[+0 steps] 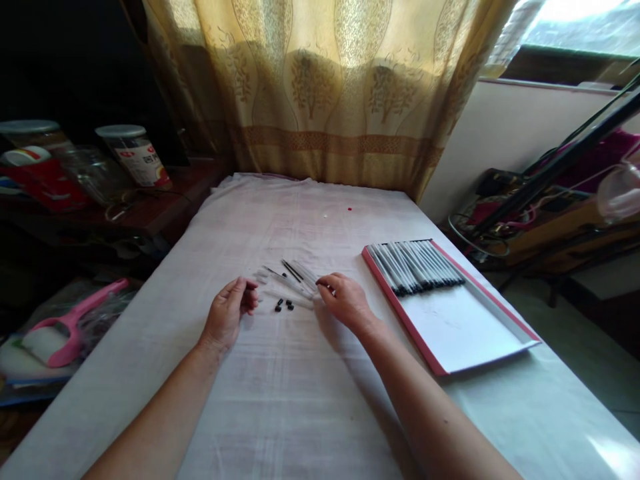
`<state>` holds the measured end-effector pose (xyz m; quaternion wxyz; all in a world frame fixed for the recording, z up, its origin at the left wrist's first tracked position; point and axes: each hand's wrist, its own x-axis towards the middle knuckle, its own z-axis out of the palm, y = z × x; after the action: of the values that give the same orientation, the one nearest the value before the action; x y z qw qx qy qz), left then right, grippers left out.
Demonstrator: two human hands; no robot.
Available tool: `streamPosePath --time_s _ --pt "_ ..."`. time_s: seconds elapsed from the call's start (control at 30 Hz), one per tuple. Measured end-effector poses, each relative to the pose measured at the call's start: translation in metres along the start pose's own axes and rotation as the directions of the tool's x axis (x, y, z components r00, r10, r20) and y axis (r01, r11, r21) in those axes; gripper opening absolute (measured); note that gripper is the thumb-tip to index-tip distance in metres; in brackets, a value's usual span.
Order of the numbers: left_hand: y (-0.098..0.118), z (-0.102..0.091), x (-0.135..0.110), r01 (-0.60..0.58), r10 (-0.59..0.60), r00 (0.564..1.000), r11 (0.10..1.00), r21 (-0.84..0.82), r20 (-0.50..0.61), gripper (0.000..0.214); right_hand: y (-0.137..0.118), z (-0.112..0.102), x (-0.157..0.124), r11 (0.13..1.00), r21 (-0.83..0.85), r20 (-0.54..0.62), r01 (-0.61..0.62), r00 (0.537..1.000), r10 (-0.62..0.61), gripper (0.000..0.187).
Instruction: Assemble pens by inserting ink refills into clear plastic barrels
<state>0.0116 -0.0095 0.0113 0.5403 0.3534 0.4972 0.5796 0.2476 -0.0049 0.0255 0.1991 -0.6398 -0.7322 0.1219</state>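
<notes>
Beyond the table's left edge, a dark wooden ledge (173, 190) carries a lidded jar (141, 162) with a white and red label, and lower down a pink plastic piece (73, 327) with a curved end lies among crumpled clear wrapping (103, 320). On the cloth-covered table (280, 413), left of its middle, the left hand (231, 310) is turned on its side with its fingers bent in and its thumb close to them; whether anything is gripped there, I cannot tell. Just to its right sit four small black caps (291, 307) in a tight cluster, and behind them a loose heap of pale pen barrels (295, 285) lies fanned out, with slim dark refills (292, 270) (at least two) pointing toward the far edge. Nearer that far edge, well apart from the heap, are a tiny white speck (325, 216) and a tiny red piece (349, 209). The right hand (345, 300) is at the right end of the heap, fingertips drawn together beside the barrels; the dark spot at them is too small for me to say whether it is held. Toward the table's right edge lies a shallow box (450, 333) with reddish sides and a white floor, and in its far part many pens (417, 267) lie side by side, black ends toward the near edge.
</notes>
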Motion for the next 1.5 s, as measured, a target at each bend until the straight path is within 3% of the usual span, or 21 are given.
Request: streamPosePath --time_s 0.13,0.27,0.47,0.73,0.87,0.97,1.07,1.1,1.17,1.23,1.33,1.4,1.5 --pt "0.007 -0.015 0.015 -0.086 0.088 0.985 0.996 0.02 -0.146 0.051 -0.032 0.014 0.017 0.999 -0.008 0.045 0.053 0.998 -0.052 0.026" --pt "0.007 -0.019 0.02 -0.103 0.105 0.98 0.994 0.022 -0.168 0.049 -0.048 0.016 0.037 0.993 -0.088 0.092 0.079 0.993 -0.07 0.028" --pt "0.002 -0.019 0.02 -0.119 0.126 0.985 0.991 0.06 -0.121 0.05 -0.034 0.011 0.032 0.989 -0.147 0.147 -0.019 0.988 0.041 0.026" --pt "-0.004 -0.021 0.021 -0.141 0.149 0.987 0.984 0.11 -0.067 0.046 -0.019 0.002 -0.001 0.977 -0.209 0.165 0.031 0.986 0.004 0.022" --pt "-0.007 -0.022 0.02 -0.175 0.188 0.981 0.961 0.216 -0.042 0.043 -0.02 0.002 -0.006 0.968 -0.249 0.16 0.028 0.987 0.012 0.021" --pt "-0.007 -0.018 0.013 -0.35 0.382 0.924 0.819 0.454 0.023 0.033 -0.021 0.002 -0.01 0.984 -0.18 0.117 0.003 0.993 0.019 0.021" --pt "-0.004 -0.013 0.005 -0.615 0.601 0.745 0.449 0.648 0.29 0.027 -0.022 0.001 -0.016 0.999 0.017 0.065 0.051 0.997 -0.052 0.018" --pt "-0.004 -0.012 0.002 -0.668 0.612 0.691 0.335 0.665 0.386 0.027 -0.022 0.002 -0.018 0.992 0.096 0.045 0.082 0.995 -0.087 0.017" --pt "-0.004 -0.01 -0.002 -0.711 0.56 0.647 0.199 0.674 0.517 0.024 -0.019 0.003 -0.02 0.963 0.239 -0.003 0.121 0.992 -0.124 0.016" --pt "-0.005 -0.01 -0.003 -0.709 0.495 0.659 0.157 0.687 0.567 0.022 -0.014 0.005 -0.018 0.934 0.348 -0.046 0.087 0.996 -0.076 0.018" --pt "-0.008 -0.014 0.001 -0.663 0.505 0.695 0.177 0.727 0.511 0.026 -0.003 0.009 -0.013 0.918 0.394 -0.085 -0.042 0.993 0.083 0.022" --pt "-0.011 -0.019 0.005 -0.606 0.55 0.724 0.219 0.764 0.417 0.028 0.0 0.01 -0.009 0.945 0.318 -0.067 -0.073 0.993 0.099 0.02" --pt "-0.013 -0.023 0.01 -0.53 0.543 0.778 0.297 0.794 0.317 0.026 -0.005 0.011 -0.006 0.994 0.105 0.035 -0.02 0.999 0.016 0.02"
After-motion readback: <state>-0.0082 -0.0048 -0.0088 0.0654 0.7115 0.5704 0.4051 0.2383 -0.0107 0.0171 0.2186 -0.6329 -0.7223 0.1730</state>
